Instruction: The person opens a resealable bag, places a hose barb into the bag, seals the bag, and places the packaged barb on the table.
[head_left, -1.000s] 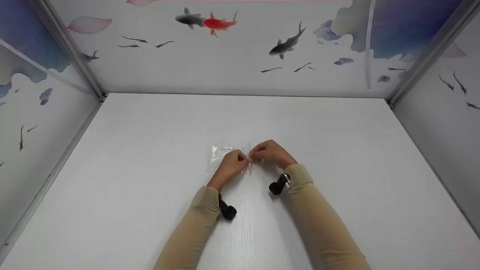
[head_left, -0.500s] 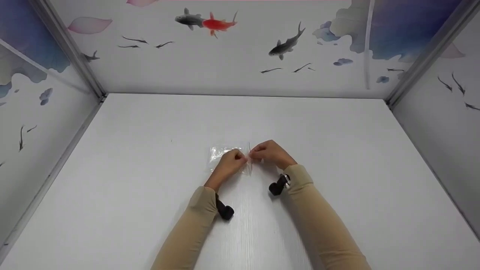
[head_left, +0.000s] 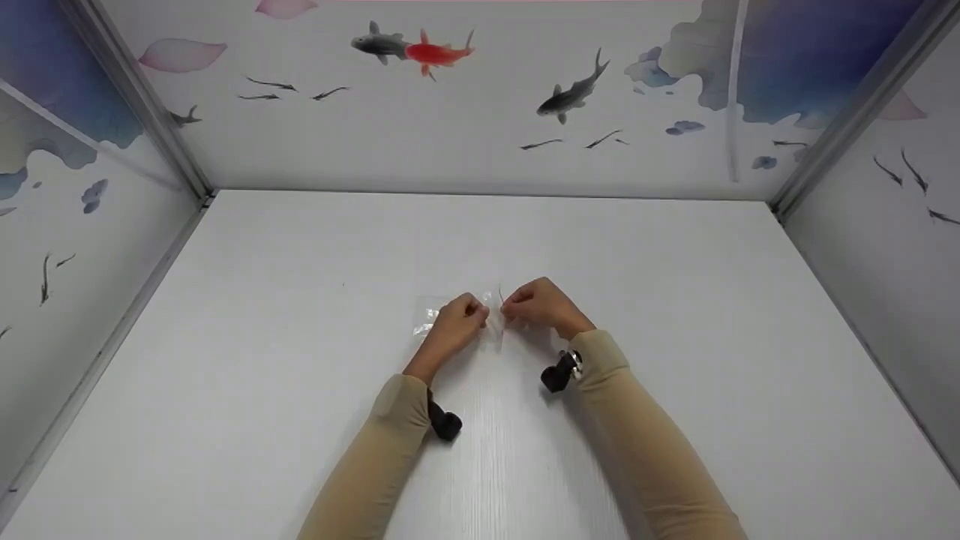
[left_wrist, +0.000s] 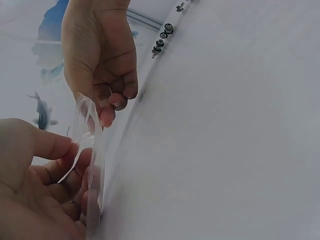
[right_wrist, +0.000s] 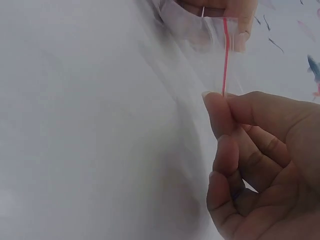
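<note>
Well beyond bag, patterned wall

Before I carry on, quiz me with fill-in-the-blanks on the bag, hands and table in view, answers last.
1. The seal line on the clear zip-lock bag is coloured ____.
2. The right hand pinches the bag between index finger and ____.
3. The left hand has a black camera at its ____.
4. The tabletop below both hands is ____.

Missing words: red; thumb; wrist; white.
</note>
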